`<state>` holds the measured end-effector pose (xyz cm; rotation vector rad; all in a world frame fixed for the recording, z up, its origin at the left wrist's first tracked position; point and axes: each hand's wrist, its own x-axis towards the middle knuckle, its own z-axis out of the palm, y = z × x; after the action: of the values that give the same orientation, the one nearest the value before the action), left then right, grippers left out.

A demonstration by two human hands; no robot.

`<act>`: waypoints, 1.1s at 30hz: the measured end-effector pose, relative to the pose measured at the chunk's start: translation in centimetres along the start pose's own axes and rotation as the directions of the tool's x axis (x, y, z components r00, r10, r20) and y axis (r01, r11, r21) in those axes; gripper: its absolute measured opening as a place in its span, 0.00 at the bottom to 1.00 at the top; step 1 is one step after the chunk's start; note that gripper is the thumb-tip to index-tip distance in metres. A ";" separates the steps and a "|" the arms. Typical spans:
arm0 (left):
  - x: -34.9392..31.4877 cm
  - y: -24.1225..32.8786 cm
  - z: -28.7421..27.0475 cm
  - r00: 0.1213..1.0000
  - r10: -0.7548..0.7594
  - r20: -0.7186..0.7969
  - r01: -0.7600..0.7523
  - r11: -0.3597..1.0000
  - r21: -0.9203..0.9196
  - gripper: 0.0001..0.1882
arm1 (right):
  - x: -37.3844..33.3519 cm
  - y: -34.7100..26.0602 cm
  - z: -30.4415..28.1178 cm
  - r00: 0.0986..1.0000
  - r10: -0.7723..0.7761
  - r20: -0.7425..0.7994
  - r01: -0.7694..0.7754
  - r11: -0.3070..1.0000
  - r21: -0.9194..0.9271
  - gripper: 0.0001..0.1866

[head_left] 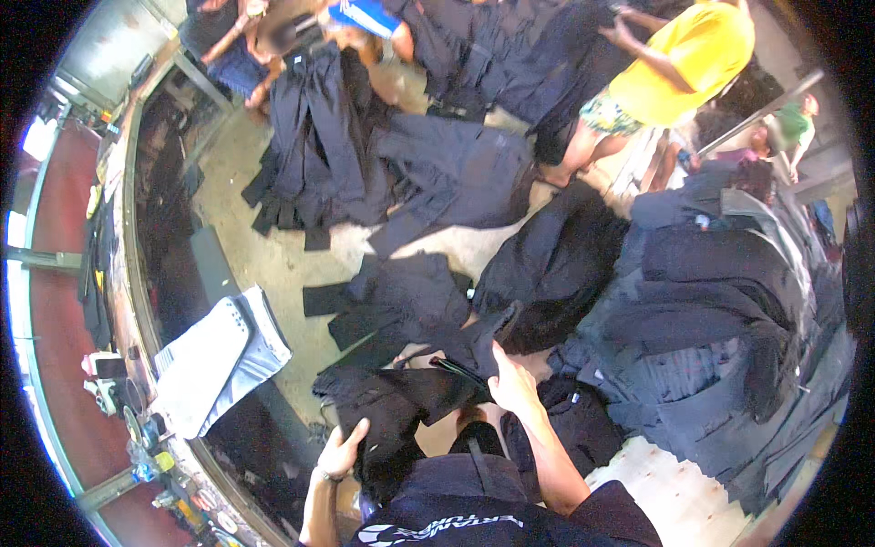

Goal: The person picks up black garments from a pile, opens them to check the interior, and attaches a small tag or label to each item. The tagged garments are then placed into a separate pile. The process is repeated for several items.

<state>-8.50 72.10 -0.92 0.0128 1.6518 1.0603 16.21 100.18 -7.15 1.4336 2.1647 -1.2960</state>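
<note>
Close in front of me is a pair of black trousers, its dark cloth bunched and partly folded. My left hand grips its left edge, thumb on the near side and fingers hidden in the cloth. My right hand is closed on another part of the dark cloth, a little farther off. A thin dark strip with a greenish edge shows just left of my right hand; its kind is unclear. Beyond my hands, a black garment lies spread on the floor.
Heaped dark garments fill the right side. A folded whitish bundle rests at the left, beside a long cluttered bench edge. Black trousers lie farther off. A person in a yellow shirt and other people are at the back.
</note>
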 end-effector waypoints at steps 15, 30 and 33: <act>4.5 9.3 15.8 0.826 0.199 0.528 -0.211 0.977 -0.038 0.35 | -16.8 -11.7 -2.6 0.885 -0.228 -0.406 0.295 0.949 0.112 0.68; 4.6 12.4 8.9 0.662 0.466 0.587 -0.663 0.730 0.167 0.45 | -15.6 -17.2 -1.1 0.560 -0.274 -0.782 0.356 0.932 -0.071 0.14; 3.7 14.2 7.0 0.666 0.479 0.572 -0.705 0.653 0.275 0.34 | -14.5 -16.0 -2.3 0.715 0.034 -0.698 0.364 0.834 0.414 0.11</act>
<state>-11.38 86.84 5.37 1.1626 1.4397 0.9907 10.60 90.94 11.64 2.2833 2.5456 -1.7373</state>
